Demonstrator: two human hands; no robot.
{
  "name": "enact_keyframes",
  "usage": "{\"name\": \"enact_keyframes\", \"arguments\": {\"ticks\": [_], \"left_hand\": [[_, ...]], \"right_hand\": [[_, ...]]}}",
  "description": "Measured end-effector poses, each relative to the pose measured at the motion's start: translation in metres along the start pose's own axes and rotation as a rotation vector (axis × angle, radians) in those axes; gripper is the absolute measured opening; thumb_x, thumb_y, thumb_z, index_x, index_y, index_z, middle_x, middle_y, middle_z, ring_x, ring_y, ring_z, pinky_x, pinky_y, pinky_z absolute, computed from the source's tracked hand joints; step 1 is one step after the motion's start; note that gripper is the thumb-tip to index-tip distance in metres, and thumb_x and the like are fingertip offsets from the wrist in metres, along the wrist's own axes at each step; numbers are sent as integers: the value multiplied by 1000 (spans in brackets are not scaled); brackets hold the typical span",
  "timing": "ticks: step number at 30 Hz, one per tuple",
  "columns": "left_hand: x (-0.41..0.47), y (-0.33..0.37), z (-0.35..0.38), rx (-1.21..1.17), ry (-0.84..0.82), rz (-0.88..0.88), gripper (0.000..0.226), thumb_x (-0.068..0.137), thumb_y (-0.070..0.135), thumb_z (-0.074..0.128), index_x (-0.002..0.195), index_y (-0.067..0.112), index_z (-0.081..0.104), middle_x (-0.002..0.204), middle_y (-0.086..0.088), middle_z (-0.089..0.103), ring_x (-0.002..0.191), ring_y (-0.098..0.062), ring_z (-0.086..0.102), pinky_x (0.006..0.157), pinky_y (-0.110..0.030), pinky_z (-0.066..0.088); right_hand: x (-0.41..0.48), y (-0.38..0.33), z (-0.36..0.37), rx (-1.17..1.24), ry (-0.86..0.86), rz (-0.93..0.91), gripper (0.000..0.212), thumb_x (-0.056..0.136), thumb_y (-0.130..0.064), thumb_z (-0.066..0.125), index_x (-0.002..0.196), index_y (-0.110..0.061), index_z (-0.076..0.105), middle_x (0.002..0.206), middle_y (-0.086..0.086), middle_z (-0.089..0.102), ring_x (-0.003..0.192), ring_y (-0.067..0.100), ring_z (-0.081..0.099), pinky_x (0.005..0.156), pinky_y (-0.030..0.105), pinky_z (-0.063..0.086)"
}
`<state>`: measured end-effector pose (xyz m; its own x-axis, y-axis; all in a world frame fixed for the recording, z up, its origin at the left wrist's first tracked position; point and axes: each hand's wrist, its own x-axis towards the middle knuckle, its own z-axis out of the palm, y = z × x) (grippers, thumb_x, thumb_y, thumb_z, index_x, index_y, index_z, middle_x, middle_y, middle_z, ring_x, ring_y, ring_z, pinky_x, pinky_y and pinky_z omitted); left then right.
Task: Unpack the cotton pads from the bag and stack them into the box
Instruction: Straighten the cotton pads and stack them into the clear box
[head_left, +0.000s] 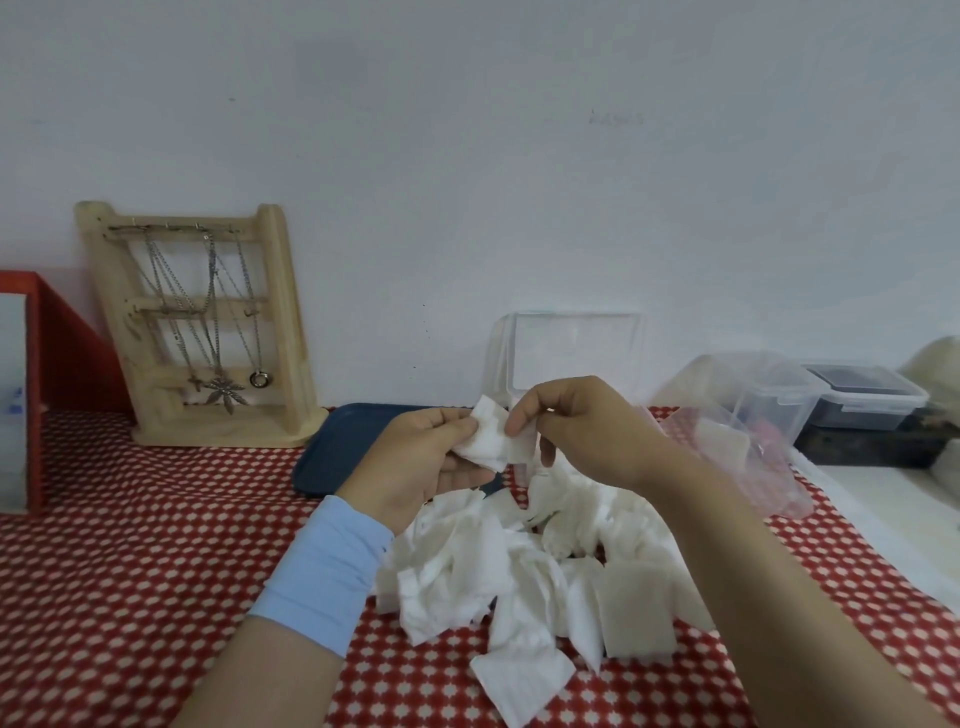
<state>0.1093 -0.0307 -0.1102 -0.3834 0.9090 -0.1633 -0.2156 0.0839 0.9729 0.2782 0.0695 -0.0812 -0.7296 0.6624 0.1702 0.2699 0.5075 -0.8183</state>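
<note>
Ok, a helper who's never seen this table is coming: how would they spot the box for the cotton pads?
Follow the red patterned tablecloth back to the white wall. Just right of the blue tray stands the clear box; unlike the clip-lidded containers further right, its lid is raised upright.

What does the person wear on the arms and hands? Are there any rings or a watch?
The left hand is bare. A light blue fabric cuff wraps its wrist and lower forearm; below the cuff the arm is bare again. The right hand and right forearm have no sleeve. No ring or watch shows on either.
</note>
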Motion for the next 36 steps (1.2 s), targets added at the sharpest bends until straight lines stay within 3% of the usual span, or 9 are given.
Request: {"name": "enact_keyframes", "arguments": {"ticks": [7, 10, 13, 16, 19, 22, 25, 31, 36], "left_hand": [[-1, -1, 1, -42, 16, -9, 21, 103, 12, 56, 112, -3, 69, 96, -15, 78, 84, -22, 78, 66, -27, 62], [-2, 0, 2, -73, -53, 10, 26, 102, 19, 59, 114, -2, 69, 101, -15, 79, 93, -24, 77, 73, -28, 63], [-4, 1, 2, 28, -82, 63, 22, 97, 12, 66, 117, 4, 69, 105, -11, 79, 99, -21, 76, 80, -27, 62], [0, 0, 2, 103, 40, 122, 20, 96, 6, 67, 116, 7, 69, 103, -7, 79, 96, -19, 77, 79, -28, 62], [1, 0, 2, 91, 59, 124, 19, 98, 8, 64, 115, 5, 71, 104, -7, 79, 97, -18, 76, 80, -27, 60], [-2, 2, 3, -41, -42, 82, 22, 100, 19, 62, 113, 3, 71, 107, -11, 77, 95, -19, 74, 77, -26, 60], [-5, 4, 4, -64, -113, 67, 30, 97, 23, 64, 117, 1, 70, 110, -11, 77, 100, -21, 75, 77, -25, 61], [-6, 5, 4, 12, -85, 65, 24, 95, 11, 67, 117, 3, 70, 107, -9, 79, 96, -18, 76, 75, -22, 60], [-7, 8, 0, -123, -76, 14, 21, 100, 12, 61, 116, 1, 68, 95, -11, 79, 87, -22, 77, 69, -26, 63]], "right_hand": [[-5, -6, -1, 31, -146, -41, 39, 85, 12, 48, 73, -13, 75, 84, 8, 75, 62, 16, 63, 68, 22, 52], [-5, -5, -1, 77, -128, -28, 38, 86, 11, 46, 72, -12, 73, 81, 17, 74, 62, 18, 65, 62, 20, 49], [-4, -4, -3, 221, -75, 5, 25, 93, 0, 53, 80, -11, 72, 74, 13, 71, 63, 18, 63, 54, 25, 38], [-3, -4, -6, 339, 19, 17, 8, 92, -6, 69, 99, -11, 70, 72, 6, 67, 63, 17, 63, 54, 28, 38], [-3, -4, -8, 340, 38, 62, 41, 85, -5, 78, 120, -21, 66, 65, 7, 65, 52, 12, 57, 52, 26, 36], [-4, -6, -7, 335, 41, 83, 55, 81, -8, 83, 128, -25, 60, 62, 9, 64, 45, 10, 51, 50, 25, 34], [-2, -5, -4, 258, 69, 72, 50, 81, -15, 84, 124, -29, 63, 63, 7, 67, 50, 12, 54, 50, 23, 38], [-1, -2, 0, 148, 171, -40, 3, 91, -18, 74, 92, -18, 76, 92, 0, 74, 53, 11, 57, 51, 13, 43], [-1, -1, -4, 315, 184, -20, 10, 94, -13, 69, 86, -14, 75, 77, -7, 70, 55, 11, 52, 48, 15, 36]]}}
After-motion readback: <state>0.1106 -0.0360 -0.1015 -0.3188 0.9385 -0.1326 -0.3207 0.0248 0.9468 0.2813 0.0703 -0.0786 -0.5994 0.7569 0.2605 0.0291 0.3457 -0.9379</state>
